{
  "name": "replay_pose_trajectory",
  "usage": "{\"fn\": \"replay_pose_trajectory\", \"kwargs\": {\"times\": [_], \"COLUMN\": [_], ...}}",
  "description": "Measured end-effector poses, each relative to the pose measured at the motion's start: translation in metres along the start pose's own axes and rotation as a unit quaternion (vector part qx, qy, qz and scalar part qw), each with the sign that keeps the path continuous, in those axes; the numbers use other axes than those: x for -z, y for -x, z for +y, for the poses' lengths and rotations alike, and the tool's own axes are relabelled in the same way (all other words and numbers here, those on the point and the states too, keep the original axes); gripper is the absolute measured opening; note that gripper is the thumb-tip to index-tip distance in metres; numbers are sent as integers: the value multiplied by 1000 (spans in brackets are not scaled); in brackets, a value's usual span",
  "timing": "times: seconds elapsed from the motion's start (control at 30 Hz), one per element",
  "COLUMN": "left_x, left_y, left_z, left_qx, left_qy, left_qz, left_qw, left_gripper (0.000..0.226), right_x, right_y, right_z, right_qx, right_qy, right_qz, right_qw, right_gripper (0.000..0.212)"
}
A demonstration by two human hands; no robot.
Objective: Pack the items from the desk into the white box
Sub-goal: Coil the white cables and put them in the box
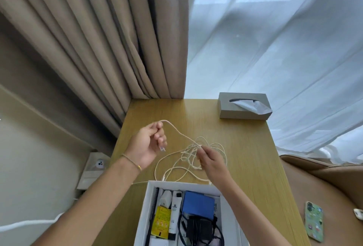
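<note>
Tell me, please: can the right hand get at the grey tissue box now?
Probably not yet. The right hand pinches the tangled white cable, so it is busy. Otherwise the bare desk leaves the way to the tissue box free.

Box (144,212) sat at desk's (255,157) near edge, holding notebook (155,202) along its left wall, then charger (165,197), tube (173,212), case (197,205), with adapter (199,229) nearer than case. Cable (176,165) lay tangled on desk just behind box, between both hands. Tissue box (243,110) stood at far right corner. Phone (313,221) lay right of desk.
</note>
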State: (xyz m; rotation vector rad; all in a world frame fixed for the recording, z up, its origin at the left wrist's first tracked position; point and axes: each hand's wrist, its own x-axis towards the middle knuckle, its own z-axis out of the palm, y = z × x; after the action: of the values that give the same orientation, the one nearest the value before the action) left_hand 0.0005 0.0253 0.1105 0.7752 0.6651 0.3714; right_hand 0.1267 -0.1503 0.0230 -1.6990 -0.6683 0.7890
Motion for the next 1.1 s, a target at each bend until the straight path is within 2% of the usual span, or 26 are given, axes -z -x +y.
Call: {"fn": "replay_pose_trajectory", "kwargs": {"times": [0.1, 0.2, 0.33, 0.4, 0.47, 0.57, 0.67, 0.73, 0.77, 0.8, 0.9, 0.97, 1.03, 1.1], "left_x": [31, 69, 102, 96, 78, 50, 30, 23, 21, 19, 20, 22, 28, 41], "left_y": [5, 13, 25, 31, 34, 38, 45, 50, 52, 55, 61, 65, 66, 64], "left_z": [24, 43, 60, 50, 33, 7, -11, -18, -19, -19, -16, -17, -20, -17], "left_qx": [-4, -38, -138, -197, -254, -300, -254, -189, -159, -126, -16, 32, 58, 65], "left_qy": [128, 218, 238, 163, 10, -245, -449, -518, -528, -513, -380, -294, -184, -83], "left_qz": [82, 167, 278, 283, 263, 170, 89, 50, 28, 9, -23, -37, -33, 4], "left_qw": [988, 961, 920, 924, 931, 906, 852, 833, 834, 849, 925, 955, 981, 994], "left_gripper": [35, 40, 40, 33, 28, 29, 30, 31, 32, 34, 36, 36, 36, 38], "right_x": [8, 17, 21, 15, 1, -24, -41, -45, -45, -45, -43, -46, -45, -39], "right_y": [1, -1, 1, 4, 8, 14, 17, 19, 19, 20, 23, 25, 23, 19], "right_z": [0, -4, -11, -18, -30, -52, -74, -88, -94, -98, -100, -96, -90, -82], "right_qx": [-12, 8, -6, -5, 8, 42, 88, 117, 133, 147, 164, 170, 175, 156], "right_qy": [17, 93, 134, 166, 218, 296, 318, 327, 336, 349, 392, 420, 420, 386], "right_qz": [17, 32, 38, 34, -3, -68, -61, -38, -28, -22, -21, -32, -45, -54], "right_qw": [1000, 995, 990, 985, 976, 952, 942, 937, 932, 925, 905, 891, 890, 908], "right_gripper": [36, 37, 29, 25, 24, 23, 20, 18, 18, 18, 26, 34, 37, 36]}}
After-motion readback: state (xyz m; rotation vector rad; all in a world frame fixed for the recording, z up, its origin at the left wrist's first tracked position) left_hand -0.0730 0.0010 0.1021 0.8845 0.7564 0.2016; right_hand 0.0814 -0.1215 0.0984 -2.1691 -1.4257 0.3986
